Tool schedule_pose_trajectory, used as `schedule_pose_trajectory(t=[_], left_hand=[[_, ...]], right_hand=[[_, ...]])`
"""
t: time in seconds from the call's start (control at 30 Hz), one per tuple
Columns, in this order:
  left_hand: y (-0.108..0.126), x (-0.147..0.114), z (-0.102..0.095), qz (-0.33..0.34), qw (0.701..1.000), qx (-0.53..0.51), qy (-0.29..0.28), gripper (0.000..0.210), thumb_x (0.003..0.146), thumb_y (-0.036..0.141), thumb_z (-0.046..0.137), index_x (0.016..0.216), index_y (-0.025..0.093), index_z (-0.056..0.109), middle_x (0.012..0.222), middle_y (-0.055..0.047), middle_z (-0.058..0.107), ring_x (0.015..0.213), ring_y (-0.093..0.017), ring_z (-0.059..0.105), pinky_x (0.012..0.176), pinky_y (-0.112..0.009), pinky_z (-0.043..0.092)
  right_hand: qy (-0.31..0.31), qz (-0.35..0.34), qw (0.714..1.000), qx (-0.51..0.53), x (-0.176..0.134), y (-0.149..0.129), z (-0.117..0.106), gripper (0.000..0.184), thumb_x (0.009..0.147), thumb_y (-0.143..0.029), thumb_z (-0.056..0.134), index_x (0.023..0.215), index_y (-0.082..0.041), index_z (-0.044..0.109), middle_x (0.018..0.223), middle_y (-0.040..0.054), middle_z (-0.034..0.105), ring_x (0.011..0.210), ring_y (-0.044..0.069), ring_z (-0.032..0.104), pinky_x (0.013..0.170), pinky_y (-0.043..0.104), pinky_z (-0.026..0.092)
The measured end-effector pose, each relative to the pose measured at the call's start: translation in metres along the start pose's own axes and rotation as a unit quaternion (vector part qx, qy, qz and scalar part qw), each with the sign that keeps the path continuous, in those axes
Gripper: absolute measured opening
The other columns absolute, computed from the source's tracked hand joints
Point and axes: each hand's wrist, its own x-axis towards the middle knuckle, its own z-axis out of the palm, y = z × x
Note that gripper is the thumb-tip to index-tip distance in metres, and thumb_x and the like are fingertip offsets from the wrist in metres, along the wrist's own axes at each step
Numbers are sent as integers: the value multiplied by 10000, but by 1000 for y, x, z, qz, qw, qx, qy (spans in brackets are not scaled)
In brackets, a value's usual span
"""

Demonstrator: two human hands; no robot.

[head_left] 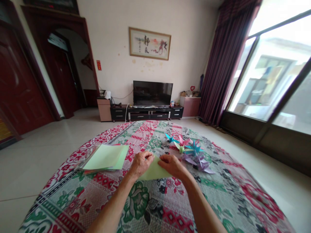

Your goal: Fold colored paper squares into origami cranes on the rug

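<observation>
Between my hands is a light green sheet of paper [155, 171], its top narrowing to a point and its lower edge just above the tablecloth. My left hand [143, 162] pinches its upper left edge with curled fingers. On the opposite side, my right hand [170, 164] grips the upper right edge, thumb and fingers pressed together. To the left lies a stack of coloured paper [104, 157], light green on top. Right of my hands sits a cluster of folded paper cranes, among them a purple crane [201, 162], a blue crane [195, 148] and a pink crane [182, 141].
A patterned tablecloth [136, 200] covers the rounded table. Across the tiled floor, a television [153, 94] stands on a low black cabinet [149, 116]. Dark curtains [218, 64] hang beside the window at right; wooden doors [23, 71] are at left.
</observation>
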Motion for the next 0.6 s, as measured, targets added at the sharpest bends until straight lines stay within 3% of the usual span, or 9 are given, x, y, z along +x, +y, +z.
schedule_pose_trajectory(t=[0.2, 0.33, 0.47, 0.6], left_hand=[[2, 0, 0, 7, 1000, -1, 8, 251, 761, 328, 503, 689, 154, 669, 644, -30, 649, 590, -128, 538, 507, -195, 350], [0, 1, -4, -2, 999, -19, 45, 256, 763, 347, 501, 714, 162, 671, 644, -21, 640, 586, -125, 529, 526, -196, 369], [-8, 5, -8, -21, 994, -47, 101, 273, 767, 385, 500, 707, 165, 651, 571, 7, 589, 532, -112, 490, 525, -198, 368], [-16, 8, -7, -24, 981, -92, 167, 296, 773, 412, 499, 737, 154, 640, 621, -1, 609, 575, -116, 508, 550, -195, 386]], right_hand=[[0, 2, 1000, -17, 0, -1, -2, 203, 741, -295, 488, 663, -150, 606, 567, -31, 446, 514, 76, 368, 450, 200, 239], [-19, 1, 1000, 12, 0, 6, -10, 146, 699, -286, 565, 696, -155, 630, 573, -36, 468, 525, 77, 381, 466, 203, 270], [13, 7, 987, 161, -1, 12, -16, 220, 643, -290, 658, 829, -172, 650, 715, -14, 586, 616, 100, 486, 577, 224, 378], [112, 38, 929, 351, 1, 13, -7, 473, 603, -387, 732, 1018, -198, 605, 787, 4, 631, 651, 125, 549, 638, 263, 431]])
